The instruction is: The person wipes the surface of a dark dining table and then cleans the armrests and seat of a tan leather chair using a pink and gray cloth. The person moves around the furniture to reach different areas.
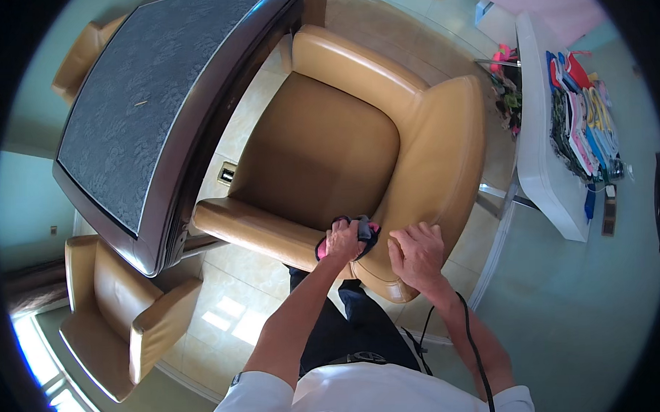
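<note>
A tan leather armchair [321,155] stands directly in front of me. My left hand [343,240] is closed on a bunched dark and pink cloth [369,232], pressing it against the inner side where the near armrest [265,226] meets the backrest [441,151]. Much of the cloth is hidden under the fingers. Over the top edge of the backrest, near its corner, my right hand [419,255] is hooked with bent fingers, holding the leather.
A dark table [159,88] with a patterned top stands left of the armchair. Another tan armchair [119,308] is at lower left. At right, a white shelf [545,126] carries folded clothes [581,124]. A black cable [471,339] runs along my right arm.
</note>
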{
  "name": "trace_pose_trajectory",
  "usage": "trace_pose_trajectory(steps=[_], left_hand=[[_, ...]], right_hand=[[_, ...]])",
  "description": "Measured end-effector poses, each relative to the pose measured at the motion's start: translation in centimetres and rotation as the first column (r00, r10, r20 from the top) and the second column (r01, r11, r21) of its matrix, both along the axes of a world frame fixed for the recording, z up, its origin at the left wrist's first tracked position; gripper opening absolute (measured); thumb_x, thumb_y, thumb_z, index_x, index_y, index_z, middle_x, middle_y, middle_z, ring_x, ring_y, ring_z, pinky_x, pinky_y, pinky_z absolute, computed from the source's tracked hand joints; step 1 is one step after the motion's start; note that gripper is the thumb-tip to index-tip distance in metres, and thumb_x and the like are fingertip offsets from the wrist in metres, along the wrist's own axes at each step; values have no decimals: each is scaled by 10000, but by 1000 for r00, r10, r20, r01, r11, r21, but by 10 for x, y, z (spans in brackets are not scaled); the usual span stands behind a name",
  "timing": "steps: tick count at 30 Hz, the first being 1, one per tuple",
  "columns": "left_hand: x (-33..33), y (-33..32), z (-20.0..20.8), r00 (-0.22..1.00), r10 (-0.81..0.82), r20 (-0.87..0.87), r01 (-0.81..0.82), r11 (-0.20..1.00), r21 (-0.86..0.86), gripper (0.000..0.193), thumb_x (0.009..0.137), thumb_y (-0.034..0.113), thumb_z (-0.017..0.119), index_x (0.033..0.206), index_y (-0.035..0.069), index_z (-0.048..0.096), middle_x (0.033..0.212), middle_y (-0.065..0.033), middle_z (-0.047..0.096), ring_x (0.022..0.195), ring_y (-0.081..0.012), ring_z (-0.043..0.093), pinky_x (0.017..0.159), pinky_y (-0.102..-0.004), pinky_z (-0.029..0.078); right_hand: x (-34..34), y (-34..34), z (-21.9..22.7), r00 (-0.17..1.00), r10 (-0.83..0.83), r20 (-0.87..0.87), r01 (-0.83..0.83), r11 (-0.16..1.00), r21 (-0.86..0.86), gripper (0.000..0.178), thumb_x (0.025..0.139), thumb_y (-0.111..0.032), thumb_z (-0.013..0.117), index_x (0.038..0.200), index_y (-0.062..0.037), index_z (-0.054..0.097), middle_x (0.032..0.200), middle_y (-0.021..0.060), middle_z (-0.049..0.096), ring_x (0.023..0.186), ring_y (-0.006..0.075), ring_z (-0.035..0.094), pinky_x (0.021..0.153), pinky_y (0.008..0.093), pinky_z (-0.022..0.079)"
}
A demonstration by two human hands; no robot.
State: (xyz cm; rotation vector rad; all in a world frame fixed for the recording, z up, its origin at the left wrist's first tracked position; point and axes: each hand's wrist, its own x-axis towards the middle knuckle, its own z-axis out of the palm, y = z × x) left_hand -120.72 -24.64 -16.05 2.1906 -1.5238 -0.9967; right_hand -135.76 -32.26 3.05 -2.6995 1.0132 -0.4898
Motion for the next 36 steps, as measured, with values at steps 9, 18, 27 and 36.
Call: trace_pose_trajectory(steps=[9,18,27,36], left_hand=[[25,13,28,962,-73,-265,67,997,-32,527,792,367,745,1198,59,610,1231,-235,611,1140,-439,612,960,-522,508],[-4,20,28,961,-28,-275,-61,949,-310,651,833,470,737,1329,88,560,1206,-184,622,1102,-413,613,949,-528,501],[-13,24,21,967,26,-253,-118,927,-356,297,807,233,740,1013,59,614,1082,-170,609,1030,-397,596,892,-516,522],[30,-25,-13,957,-173,-232,202,973,108,546,822,270,775,1267,71,530,1174,-214,615,1114,-415,636,889,-504,564]], right_hand=[[1,-6,0,998,48,-40,-46,997,55,175,772,-175,768,921,-111,703,810,63,626,813,281,597,737,440,406],[6,0,3,998,-53,-22,55,992,111,163,758,-122,758,897,-84,682,794,71,629,759,289,595,697,434,404],[7,-1,9,990,-122,-78,130,984,118,103,788,-130,735,861,-94,671,770,75,592,732,296,572,667,431,409],[13,-3,6,976,-214,-34,216,973,82,87,776,-65,721,842,-79,667,748,80,579,694,291,558,626,421,416]])
